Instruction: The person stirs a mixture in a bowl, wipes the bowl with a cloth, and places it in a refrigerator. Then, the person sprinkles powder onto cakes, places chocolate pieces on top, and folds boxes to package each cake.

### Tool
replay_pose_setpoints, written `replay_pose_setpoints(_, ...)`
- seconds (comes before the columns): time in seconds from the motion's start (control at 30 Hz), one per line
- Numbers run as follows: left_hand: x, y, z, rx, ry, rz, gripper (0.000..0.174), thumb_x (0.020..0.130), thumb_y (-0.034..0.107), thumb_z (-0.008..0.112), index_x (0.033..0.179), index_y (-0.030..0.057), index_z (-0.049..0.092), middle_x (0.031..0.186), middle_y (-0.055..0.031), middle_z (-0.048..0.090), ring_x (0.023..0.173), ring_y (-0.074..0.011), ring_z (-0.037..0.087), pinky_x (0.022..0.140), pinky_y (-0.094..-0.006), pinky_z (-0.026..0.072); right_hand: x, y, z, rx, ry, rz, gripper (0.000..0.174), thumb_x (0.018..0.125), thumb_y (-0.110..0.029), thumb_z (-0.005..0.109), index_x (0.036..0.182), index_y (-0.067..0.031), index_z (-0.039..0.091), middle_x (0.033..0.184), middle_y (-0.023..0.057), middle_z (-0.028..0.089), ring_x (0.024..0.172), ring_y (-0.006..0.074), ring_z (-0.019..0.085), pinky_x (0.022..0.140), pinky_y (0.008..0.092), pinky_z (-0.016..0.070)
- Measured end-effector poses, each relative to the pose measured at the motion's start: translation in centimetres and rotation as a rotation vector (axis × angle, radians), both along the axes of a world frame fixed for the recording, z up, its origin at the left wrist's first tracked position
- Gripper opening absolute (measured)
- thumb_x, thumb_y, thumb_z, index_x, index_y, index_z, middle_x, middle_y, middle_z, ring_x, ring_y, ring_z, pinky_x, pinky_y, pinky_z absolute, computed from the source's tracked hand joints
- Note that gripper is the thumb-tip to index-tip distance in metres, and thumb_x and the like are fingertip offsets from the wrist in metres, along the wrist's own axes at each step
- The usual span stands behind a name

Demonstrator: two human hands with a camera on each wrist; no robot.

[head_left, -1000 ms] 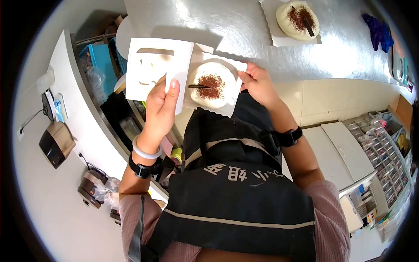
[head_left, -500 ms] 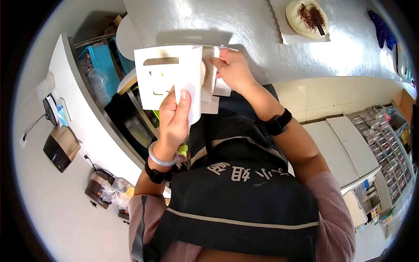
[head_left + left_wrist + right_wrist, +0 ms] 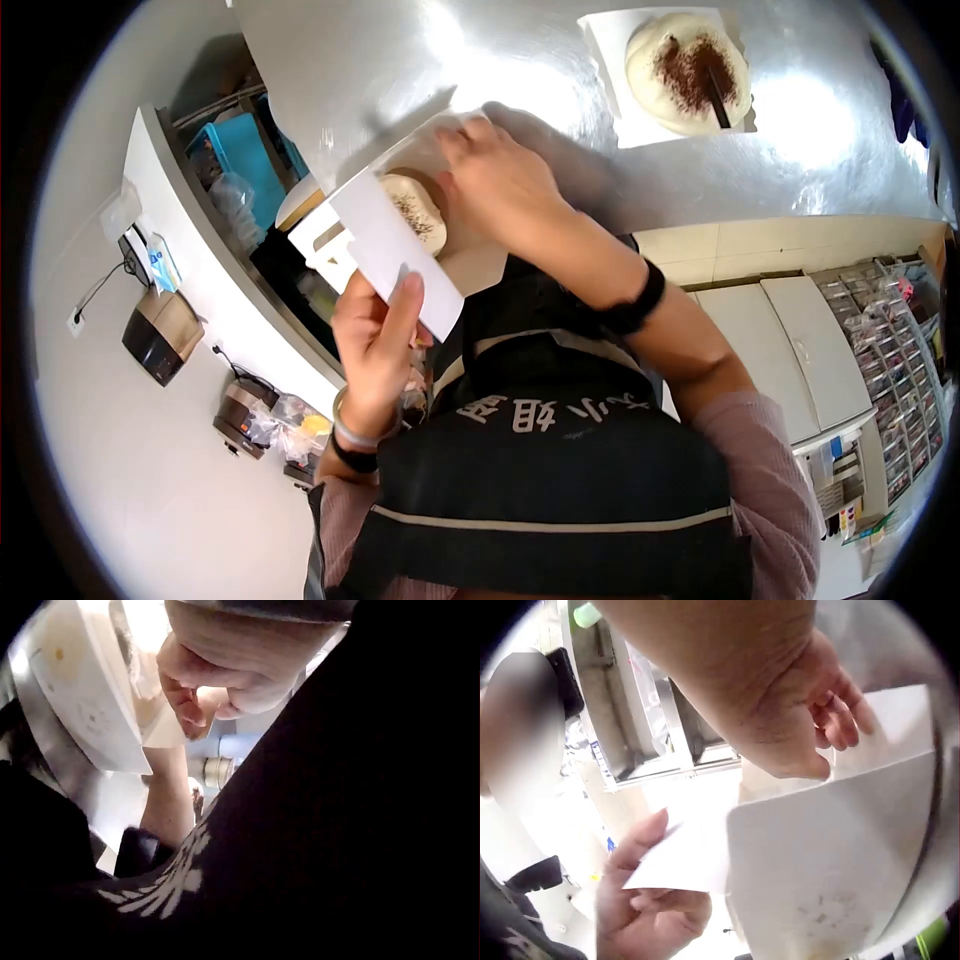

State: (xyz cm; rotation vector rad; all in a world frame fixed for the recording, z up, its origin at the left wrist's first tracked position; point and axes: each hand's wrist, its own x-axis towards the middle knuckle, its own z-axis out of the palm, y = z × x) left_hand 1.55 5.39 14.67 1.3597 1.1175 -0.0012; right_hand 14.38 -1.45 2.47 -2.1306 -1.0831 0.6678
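Note:
My left hand (image 3: 375, 340) pinches a white flap of a cardboard box (image 3: 398, 255), thumb on top. In the right wrist view that left hand (image 3: 656, 900) grips the same flap at its corner. A round cream-coated cake (image 3: 412, 212) dusted with brown powder sits inside the box, partly hidden by the flap. My right hand (image 3: 500, 180) reaches over the box's open end beside the cake. Its loosely bent fingers (image 3: 840, 720) are at the opening in the right wrist view, close to the far flap. The box wall (image 3: 97, 697) shows in the left wrist view.
A second cake (image 3: 650, 85) with brown powder and a dark stick stands on a white board (image 3: 605, 60) on the metal table (image 3: 340, 70). A dark purple cloth-like item lies at the table's right end. Blue bins (image 3: 245, 165) fill a shelf at left.
The cake, first held on its board at the box mouth, has gone into the box. The right hand has moved left, letting go of the board's edge; the box has turned and tilted.

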Motion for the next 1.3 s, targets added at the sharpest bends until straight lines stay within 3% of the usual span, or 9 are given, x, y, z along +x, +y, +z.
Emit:
replay_pose_setpoints(0.2, 0.9, 8.1, 2.0, 0.361, -0.329, -0.394, 0.023, 0.089, 0.016, 0.056, 0.101, -0.0020, 0.063, 0.070, -0.0043, 0.056, 0.057, -0.0094, 0.052, 0.056, -0.0217, 0.0401, 0.3, -8.4, 2.3, 0.111, 0.368, 0.030, 0.028, 0.074, 0.000, 0.057, 0.101, -0.0073, 0.059, 0.105, 0.0080, 0.059, 0.076, 0.0260, 0.063, 0.064, 0.0337, 0.0528)
replay_pose_setpoints(0.27, 3.4, 10.3, 1.2, 0.581, -0.022, -0.498, 0.030, 0.086, 0.020, 0.060, 0.108, -0.0009, 0.061, 0.088, -0.0095, 0.060, 0.081, -0.0149, 0.056, 0.074, -0.0290, 0.0433, -1.7, -8.8, 1.6, 0.247, 0.532, -0.010, 0.026, 0.075, -0.001, 0.057, 0.100, -0.0091, 0.060, 0.103, 0.0069, 0.059, 0.076, 0.0264, 0.063, 0.065, 0.0331, 0.0527)
replay_pose_setpoints(0.43, 7.4, 12.8, -5.3, 0.290, -0.194, -1.187, 0.045, 0.088, 0.029, 0.056, 0.127, 0.0063, 0.050, 0.131, -0.0126, 0.048, 0.124, -0.0264, 0.041, 0.105, -0.0376, 0.0307, -1.6, -7.3, 0.4, 0.380, 0.501, -0.093, 0.018, 0.065, 0.010, 0.050, 0.073, -0.0040, 0.056, 0.084, 0.0085, 0.059, 0.076, 0.0271, 0.059, 0.064, 0.0331, 0.0487)
replay_pose_setpoints(0.57, 5.7, 11.8, -6.8, 0.069, -0.182, -1.098, 0.048, 0.092, 0.040, 0.047, 0.124, 0.0037, 0.052, 0.131, -0.0144, 0.047, 0.128, -0.0282, 0.038, 0.105, -0.0398, 0.0289, -1.2, -6.7, -0.8, 0.461, 0.553, -0.047, 0.015, 0.054, 0.008, 0.043, 0.062, -0.0032, 0.048, 0.067, 0.0083, 0.051, 0.064, 0.0276, 0.051, 0.059, 0.0333, 0.0434)
replay_pose_setpoints(0.7, 4.2, 12.0, -8.0, 0.042, -0.298, -1.020, 0.044, 0.092, 0.038, 0.047, 0.112, 0.0005, 0.058, 0.121, -0.0158, 0.055, 0.124, -0.0331, 0.042, 0.104, -0.0410, 0.0295, -2.0, -5.8, -0.6, 0.383, 0.605, -0.051, 0.014, 0.057, 0.006, 0.048, 0.067, -0.0033, 0.052, 0.077, 0.0092, 0.054, 0.072, 0.0293, 0.051, 0.065, 0.0354, 0.0438)
replay_pose_setpoints(0.77, 3.8, 12.7, -8.6, 0.012, -0.325, -1.032, 0.040, 0.092, 0.036, 0.048, 0.106, 0.0008, 0.059, 0.118, -0.0154, 0.056, 0.124, -0.0341, 0.042, 0.104, -0.0421, 0.0299, -1.6, -5.0, 0.7, 0.290, 0.159, -0.225, 0.026, 0.063, -0.001, 0.061, 0.088, -0.0049, 0.060, 0.092, 0.0105, 0.055, 0.085, 0.0325, 0.051, 0.074, 0.0396, 0.0434)
replay_pose_setpoints(0.93, 4.2, 13.1, -8.1, -0.014, -0.314, -1.068, 0.019, 0.086, 0.021, 0.055, 0.089, 0.0025, 0.058, 0.105, -0.0143, 0.060, 0.121, -0.0363, 0.044, 0.099, -0.0437, 0.0340, -2.7, -4.0, 1.3, 0.027, 0.156, -0.387, 0.072, 0.062, -0.009, 0.077, 0.127, -0.0074, 0.046, 0.105, 0.0110, 0.052, 0.093, 0.0327, 0.051, 0.080, 0.0419, 0.0439)
replay_pose_setpoints(1.13, 3.6, 13.3, -8.2, 0.017, -0.344, -1.049, 0.015, 0.081, 0.017, 0.063, 0.085, 0.0026, 0.062, 0.106, -0.0111, 0.034, 0.114, -0.0317, 0.040, 0.094, -0.0399, 0.0393, -2.6, -3.7, 0.5, 0.308, 0.867, -0.258, 0.047, 0.072, -0.001, 0.063, 0.118, -0.0068, 0.055, 0.087, 0.0104, 0.050, 0.060, 0.0235, 0.056, 0.054, 0.0323, 0.0467)
replay_pose_setpoints(1.3, 3.0, 13.1, -8.1, 0.200, -0.405, -1.023, 0.021, 0.077, 0.023, 0.071, 0.086, 0.0041, 0.066, 0.103, -0.0102, 0.035, 0.104, -0.0256, 0.045, 0.089, -0.0358, 0.0446, -2.0, -1.5, -0.5, 0.286, 0.661, -0.110, 0.051, 0.070, 0.001, 0.064, 0.120, -0.0085, 0.057, 0.077, 0.0053, 0.046, 0.056, 0.0168, 0.051, 0.050, 0.0298, 0.0438)
